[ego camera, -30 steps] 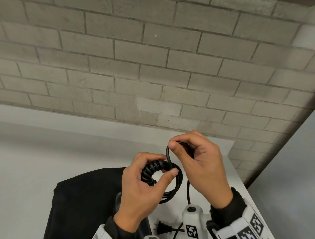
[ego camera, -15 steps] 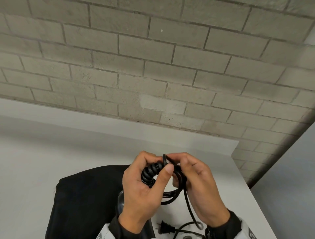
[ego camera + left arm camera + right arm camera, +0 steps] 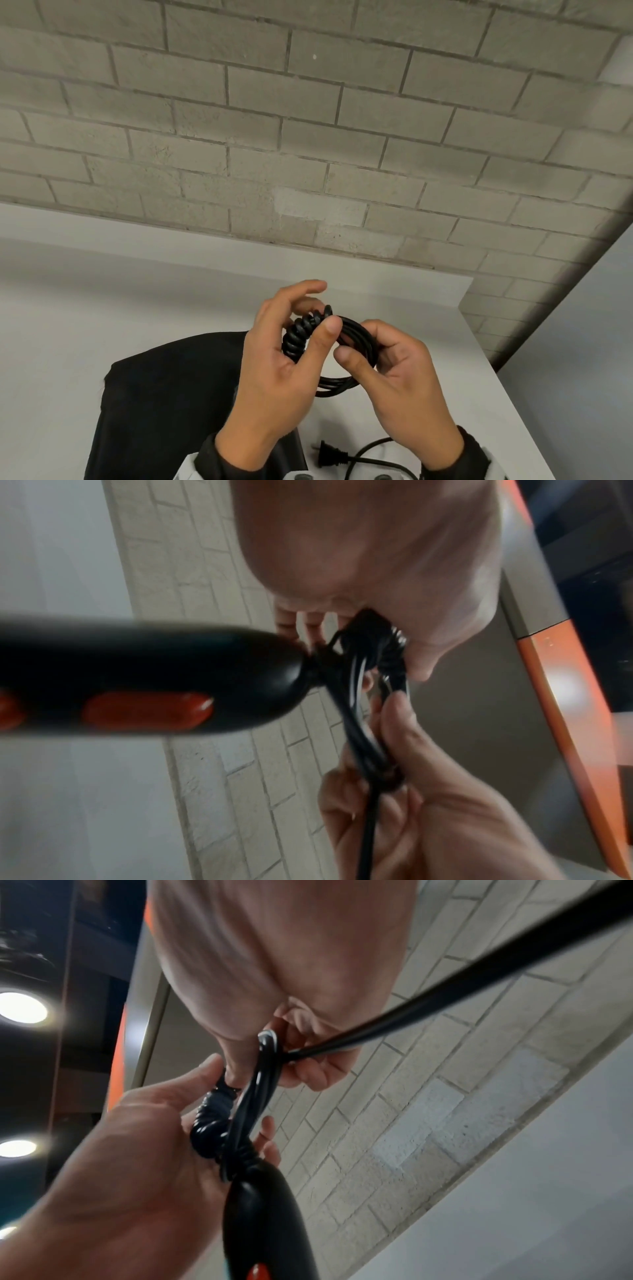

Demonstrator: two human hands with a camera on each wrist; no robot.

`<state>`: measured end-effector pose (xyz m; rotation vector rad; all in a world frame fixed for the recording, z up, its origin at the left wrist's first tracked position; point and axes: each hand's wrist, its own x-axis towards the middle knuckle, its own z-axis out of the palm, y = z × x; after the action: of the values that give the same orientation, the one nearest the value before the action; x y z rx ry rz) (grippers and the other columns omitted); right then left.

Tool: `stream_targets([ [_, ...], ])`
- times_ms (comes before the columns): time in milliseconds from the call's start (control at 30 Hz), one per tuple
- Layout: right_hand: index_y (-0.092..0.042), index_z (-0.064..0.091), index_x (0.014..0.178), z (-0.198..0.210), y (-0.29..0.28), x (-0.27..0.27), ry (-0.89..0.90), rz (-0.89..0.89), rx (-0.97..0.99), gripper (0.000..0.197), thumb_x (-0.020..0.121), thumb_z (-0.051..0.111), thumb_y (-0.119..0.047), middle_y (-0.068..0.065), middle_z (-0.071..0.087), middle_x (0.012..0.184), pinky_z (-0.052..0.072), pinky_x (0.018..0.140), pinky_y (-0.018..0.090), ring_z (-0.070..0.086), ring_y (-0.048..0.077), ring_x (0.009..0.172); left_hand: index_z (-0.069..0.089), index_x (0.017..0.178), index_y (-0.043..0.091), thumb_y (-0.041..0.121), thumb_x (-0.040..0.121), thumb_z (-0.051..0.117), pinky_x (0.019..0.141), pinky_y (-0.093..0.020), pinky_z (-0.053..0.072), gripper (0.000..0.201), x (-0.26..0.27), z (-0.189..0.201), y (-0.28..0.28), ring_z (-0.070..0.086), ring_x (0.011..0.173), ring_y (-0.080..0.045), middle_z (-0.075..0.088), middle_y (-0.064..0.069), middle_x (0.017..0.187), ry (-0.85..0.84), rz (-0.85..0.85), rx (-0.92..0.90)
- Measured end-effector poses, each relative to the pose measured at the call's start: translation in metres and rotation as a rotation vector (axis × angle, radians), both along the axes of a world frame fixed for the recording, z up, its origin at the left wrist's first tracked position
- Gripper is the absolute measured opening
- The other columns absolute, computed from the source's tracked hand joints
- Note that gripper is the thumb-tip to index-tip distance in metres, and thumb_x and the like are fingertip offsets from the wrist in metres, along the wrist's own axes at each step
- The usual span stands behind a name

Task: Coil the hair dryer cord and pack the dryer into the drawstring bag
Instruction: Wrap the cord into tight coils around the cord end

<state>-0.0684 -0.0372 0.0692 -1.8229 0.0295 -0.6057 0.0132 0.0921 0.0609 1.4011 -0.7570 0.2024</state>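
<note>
Both hands hold the black cord coil (image 3: 356, 346) above the table. My left hand (image 3: 291, 356) grips the ribbed strain relief (image 3: 301, 330) and the loops between thumb and fingers. My right hand (image 3: 383, 363) pinches the coil's right side. The loose cord end with its plug (image 3: 330, 457) lies on the table below. In the left wrist view the black dryer handle (image 3: 143, 680) with red buttons (image 3: 147, 710) hangs under my left hand (image 3: 383, 593). The right wrist view shows the handle (image 3: 263, 1221), the coil (image 3: 253, 1096) and my right hand (image 3: 301, 1053). The black drawstring bag (image 3: 164, 404) lies flat at lower left.
The white table (image 3: 102, 308) ends at a right edge (image 3: 496, 377) close beside my right hand. A grey brick wall (image 3: 308, 137) stands behind. White wrist-camera mounts (image 3: 301, 476) show at the bottom edge.
My right hand has come down from above the coil to its right side, laying another loop. The free cord has shortened. The view has shifted.
</note>
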Motion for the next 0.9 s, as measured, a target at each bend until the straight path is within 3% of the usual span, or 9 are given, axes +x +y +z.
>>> stream_targets([
  [67,-0.02,0.068,0.079,0.004,-0.003,-0.001,-0.013,-0.003,-0.065,0.012,0.08,0.072,-0.031,0.002,0.061,0.068,0.045,0.063,0.023,0.053,0.01,0.065,0.064,0.112,0.039,0.047,0.087,0.059,0.082,-0.015,0.047,0.027,0.001,0.003,0.003,0.064,0.103,-0.017,0.068,0.007,0.099,-0.02,-0.056,0.05],
  [233,-0.024,0.07,0.08,0.01,-0.005,-0.002,0.008,-0.05,-0.163,0.011,0.076,0.08,-0.026,0.0,0.065,0.073,0.048,0.071,0.024,0.059,0.013,0.071,0.066,0.101,0.036,0.049,0.085,0.058,0.074,-0.01,0.045,0.022,-0.003,0.001,-0.003,0.066,0.087,-0.011,0.067,0.002,0.091,0.016,-0.053,0.018],
  [300,-0.031,0.069,0.087,0.005,-0.002,-0.001,-0.04,-0.157,-0.233,0.021,0.073,0.083,-0.024,-0.005,0.067,0.084,0.048,0.075,0.028,0.06,0.017,0.081,0.065,0.101,0.04,0.052,0.083,0.058,0.075,-0.014,0.046,0.023,-0.006,-0.002,-0.01,0.065,0.087,-0.013,0.067,0.003,0.092,0.047,0.001,-0.013],
  [367,-0.034,0.063,0.093,-0.002,0.002,-0.001,-0.188,-0.37,-0.357,0.035,0.066,0.085,-0.026,-0.011,0.061,0.094,0.045,0.074,0.019,0.057,0.013,0.084,0.063,0.102,0.045,0.054,0.083,0.057,0.079,-0.021,0.049,0.022,-0.008,-0.005,-0.015,0.065,0.093,-0.015,0.067,0.006,0.095,0.061,0.04,-0.039],
  [467,-0.027,0.067,0.084,-0.011,0.012,-0.003,-0.364,-0.608,-0.655,0.021,0.07,0.083,-0.027,-0.003,0.052,0.083,0.045,0.058,0.023,0.051,0.017,0.066,0.06,0.11,0.047,0.053,0.086,0.056,0.082,-0.026,0.051,0.025,-0.012,-0.007,-0.019,0.063,0.096,-0.019,0.066,0.009,0.1,0.026,0.085,-0.061],
  [567,-0.024,0.077,0.08,-0.021,0.02,-0.002,-0.314,-0.763,-0.846,0.013,0.082,0.075,-0.036,-0.001,0.06,0.069,0.04,0.039,0.028,0.045,0.018,0.044,0.06,0.11,0.051,0.049,0.088,0.056,0.077,-0.029,0.053,0.022,-0.012,-0.01,-0.02,0.064,0.09,-0.024,0.066,0.004,0.096,-0.019,0.122,-0.086],
  [700,-0.028,0.074,0.084,-0.021,0.033,0.0,-0.16,-0.724,-0.702,0.02,0.089,0.06,-0.042,-0.011,0.059,0.07,0.041,0.038,0.024,0.05,0.006,0.046,0.057,0.11,0.057,0.057,0.091,0.052,0.07,-0.025,0.053,0.019,-0.008,-0.012,-0.021,0.066,0.083,-0.022,0.065,0.002,0.092,-0.094,0.135,-0.07],
  [800,-0.031,0.064,0.077,-0.016,0.038,-0.003,0.009,-0.587,-0.426,0.016,0.087,0.059,-0.042,-0.012,0.052,0.07,0.036,0.048,0.011,0.048,0.003,0.053,0.058,0.111,0.053,0.06,0.09,0.052,0.069,-0.021,0.052,0.022,-0.003,-0.013,-0.021,0.066,0.08,-0.017,0.065,0.001,0.088,-0.12,0.128,-0.065],
  [900,-0.022,0.062,0.069,0.005,0.033,-0.01,0.195,-0.337,-0.042,0.035,0.088,0.059,-0.052,-0.005,0.053,0.057,0.038,0.054,0.019,0.045,0.006,0.05,0.063,0.108,0.042,0.06,0.088,0.055,0.068,-0.009,0.046,0.028,0.004,-0.013,-0.019,0.064,0.075,-0.006,0.065,0.002,0.085,-0.117,0.135,-0.083],
])
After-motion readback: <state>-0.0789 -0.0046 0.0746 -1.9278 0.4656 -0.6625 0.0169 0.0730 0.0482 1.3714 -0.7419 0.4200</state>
